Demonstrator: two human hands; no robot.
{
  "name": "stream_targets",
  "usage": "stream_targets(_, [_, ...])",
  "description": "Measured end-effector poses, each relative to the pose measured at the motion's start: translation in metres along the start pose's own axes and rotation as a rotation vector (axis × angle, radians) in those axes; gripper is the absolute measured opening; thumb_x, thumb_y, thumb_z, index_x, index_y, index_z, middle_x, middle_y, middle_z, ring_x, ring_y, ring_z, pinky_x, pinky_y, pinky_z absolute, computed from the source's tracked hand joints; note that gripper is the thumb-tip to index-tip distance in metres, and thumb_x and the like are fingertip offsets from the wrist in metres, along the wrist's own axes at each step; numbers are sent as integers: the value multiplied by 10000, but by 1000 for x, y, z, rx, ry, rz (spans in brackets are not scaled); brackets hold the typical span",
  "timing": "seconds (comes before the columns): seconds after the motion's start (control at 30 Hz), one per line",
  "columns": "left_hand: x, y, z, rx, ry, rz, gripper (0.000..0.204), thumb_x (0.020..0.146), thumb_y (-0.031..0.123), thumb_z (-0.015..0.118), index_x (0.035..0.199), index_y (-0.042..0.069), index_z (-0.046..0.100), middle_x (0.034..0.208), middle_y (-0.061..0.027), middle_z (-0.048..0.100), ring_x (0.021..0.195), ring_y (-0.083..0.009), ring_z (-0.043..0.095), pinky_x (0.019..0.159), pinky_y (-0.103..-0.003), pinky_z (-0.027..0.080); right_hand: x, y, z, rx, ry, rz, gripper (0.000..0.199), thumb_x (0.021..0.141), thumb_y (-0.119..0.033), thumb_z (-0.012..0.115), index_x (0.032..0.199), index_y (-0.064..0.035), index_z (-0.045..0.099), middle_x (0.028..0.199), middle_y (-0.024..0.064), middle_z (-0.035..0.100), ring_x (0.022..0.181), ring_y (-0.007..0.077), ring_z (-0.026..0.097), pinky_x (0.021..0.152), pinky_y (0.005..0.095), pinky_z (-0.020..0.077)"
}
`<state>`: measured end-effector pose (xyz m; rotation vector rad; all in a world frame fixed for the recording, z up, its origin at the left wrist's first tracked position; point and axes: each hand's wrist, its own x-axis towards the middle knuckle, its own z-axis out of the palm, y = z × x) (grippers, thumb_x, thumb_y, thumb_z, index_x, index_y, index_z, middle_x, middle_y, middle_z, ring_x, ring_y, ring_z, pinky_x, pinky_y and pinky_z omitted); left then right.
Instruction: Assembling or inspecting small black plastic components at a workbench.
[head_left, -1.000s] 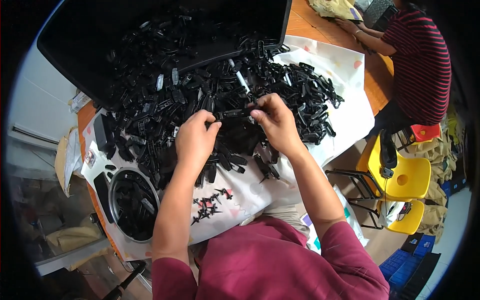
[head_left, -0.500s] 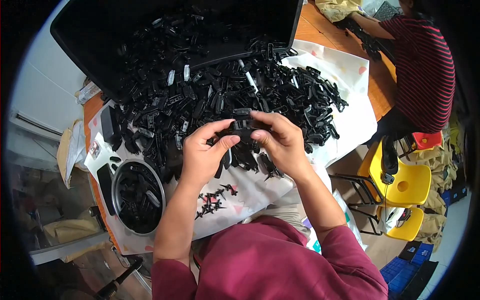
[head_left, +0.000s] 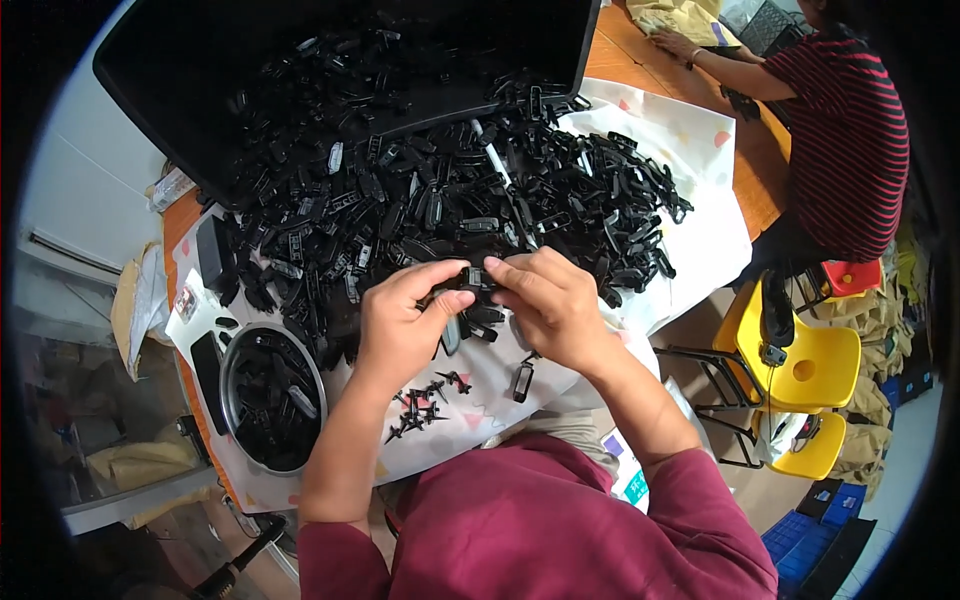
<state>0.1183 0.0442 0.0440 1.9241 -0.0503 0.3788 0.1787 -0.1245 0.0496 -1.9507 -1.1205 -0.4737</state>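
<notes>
A small black plastic part (head_left: 477,279) is pinched between the thumbs and index fingers of both hands. My left hand (head_left: 400,318) grips its left side, and my right hand (head_left: 556,305) closes on it from the right. Fingers hide much of its shape. Just beyond the hands spreads a large pile of black plastic parts (head_left: 375,185), some with grey faces. A black frame-shaped part (head_left: 522,381) lies on the white sheet (head_left: 490,395), nearer to me than the right hand. Several small, pointed black pieces (head_left: 425,410) are scattered by my left forearm.
A large black bin (head_left: 165,130) lies tipped behind the pile. An oval metal-rimmed bowl (head_left: 322,375) of black parts stands at the left. Pens (head_left: 497,165) rest on the pile. At the right are yellow chairs (head_left: 825,350) and a co-worker in a striped shirt (head_left: 850,150).
Both hands have come slightly nearer to me with the held part. The frame-shaped part now shows apart from my right hand. The co-worker's hand has moved onto a brown bag.
</notes>
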Motion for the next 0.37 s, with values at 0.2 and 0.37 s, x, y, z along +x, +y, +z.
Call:
stream_targets(0.2, [-8, 3, 23, -595, 135, -274, 302, 788, 75, 632, 1066, -29, 570, 932, -47, 612, 806, -70, 546, 715, -190, 449, -12, -11, 16, -95, 118, 32, 385, 614, 5, 693, 986, -60, 615, 835, 74, 567, 661, 219, 520, 545, 303, 407])
stream_targets(0.37, [-20, 5, 16, -496, 55, -274, 323, 801, 99, 624, 1094, -20, 560, 993, -83, 606, 870, -104, 547, 804, -227, 433, -16, -23, 20, 308, 96, 390, 453, 699, -20, 670, 1131, -55, 537, 1023, 112, 524, 883, 246, 551, 698, 292, 476])
